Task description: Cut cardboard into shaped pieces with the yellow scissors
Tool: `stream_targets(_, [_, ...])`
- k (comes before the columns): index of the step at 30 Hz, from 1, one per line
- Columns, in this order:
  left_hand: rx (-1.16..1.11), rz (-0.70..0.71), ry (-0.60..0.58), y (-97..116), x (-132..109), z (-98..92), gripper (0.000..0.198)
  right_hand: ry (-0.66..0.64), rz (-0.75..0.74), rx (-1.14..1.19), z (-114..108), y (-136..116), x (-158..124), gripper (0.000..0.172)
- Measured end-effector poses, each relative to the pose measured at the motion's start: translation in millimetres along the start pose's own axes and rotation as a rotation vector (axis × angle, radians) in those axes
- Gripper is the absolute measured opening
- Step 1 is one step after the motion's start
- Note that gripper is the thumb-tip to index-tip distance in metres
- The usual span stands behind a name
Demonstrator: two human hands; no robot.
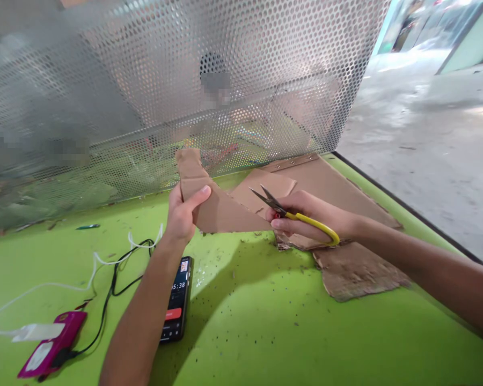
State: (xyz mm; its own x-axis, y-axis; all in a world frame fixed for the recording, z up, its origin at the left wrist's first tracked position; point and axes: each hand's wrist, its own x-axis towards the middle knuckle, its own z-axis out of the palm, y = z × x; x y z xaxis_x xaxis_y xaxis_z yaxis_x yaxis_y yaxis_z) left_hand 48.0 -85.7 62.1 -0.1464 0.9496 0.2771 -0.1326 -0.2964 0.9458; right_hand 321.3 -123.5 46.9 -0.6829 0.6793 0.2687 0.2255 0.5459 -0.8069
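Observation:
My left hand (pixel 184 212) grips a piece of brown cardboard (pixel 225 210) by its left part, thumb on the near face. This piece has a narrow upright tab at the top left and tapers toward the right. Wrapped round yellow-handled scissors (pixel 313 221) is my right hand (pixel 306 214), beside the cardboard's right tip. The scissor blades point up and left, slightly apart, with no cardboard between them. Whether the right fingers also touch the cardboard's tip, I cannot tell. Larger cardboard sheets (pixel 338 187) lie behind and under my right hand, and a torn scrap (pixel 358 271) lies nearer.
A perforated metal panel (pixel 153 80) rises along the back of the green table (pixel 245 343). At the left lie a phone (pixel 181 300) showing a timer, a magenta device (pixel 54 343) and cables (pixel 115 273). A green pen-like object (pixel 87 227) lies near the panel.

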Motion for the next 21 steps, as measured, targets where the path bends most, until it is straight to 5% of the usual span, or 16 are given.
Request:
stream_targets(6, [0.020,0.001,-0.012,1,0,-1.2,0.035,-0.028,0.065,0.155,-6,13,2,0.030])
stream_targets(12, [0.087,0.051,-0.037,1,0,-2.0,0.029,-0.018,0.000,-0.268,-8,16,3,0.035])
stream_targets(21, [0.167,0.084,-0.077,3,-6,-0.1,0.027,-0.104,0.045,-0.522,11,6,0,0.041])
